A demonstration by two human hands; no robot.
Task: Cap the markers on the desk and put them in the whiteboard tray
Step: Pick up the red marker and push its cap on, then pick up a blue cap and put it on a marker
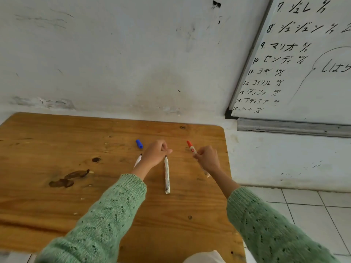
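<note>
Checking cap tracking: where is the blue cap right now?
The blue cap lies loose on the desk, toward the wall, just left of the left hand.

Desk (57,196): against the wall, left of the whiteboard (307,73).
Tray (292,127): under the whiteboard's lower edge, right of and beyond the desk.
Loose cap (139,144): on the desk, far side, left of both hands.
Uncapped markers: one (167,175) lies between the hands, another (137,161) partly under the left hand (154,153).
Capped marker (191,148): in the right hand (207,159), rightmost.
</note>
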